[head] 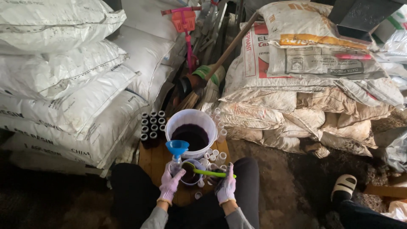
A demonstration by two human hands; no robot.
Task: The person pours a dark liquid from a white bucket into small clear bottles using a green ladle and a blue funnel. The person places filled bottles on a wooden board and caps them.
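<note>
Two gloved hands work low in the view, over a small wooden board [154, 159] that lies across the person's dark-clad lap. The left hand [169, 183] is closed around a small bottle [175, 164] with a blue funnel [177, 148] standing upright in its neck. The right hand [227, 186] is clamped on the handle of a green ladle [207, 172], whose scoop rests in a small cup [190, 174] of dark liquid between the two hands. Several white caps [212, 154] lie scattered on the board around the cup. Just behind stands a white bucket [191, 121], partly filled with the same dark liquid. To its left a block of filled dark bottles [151, 125] stands in rows, and a few empty clear bottles [220, 127] line the bucket's right side. Farther back a broom [220, 59] leans between white sacks [68, 80] on the left and dusty paper sacks [305, 85] on the right. At the lower right, another person's sandalled foot [344, 185] rests on the dirt floor
</note>
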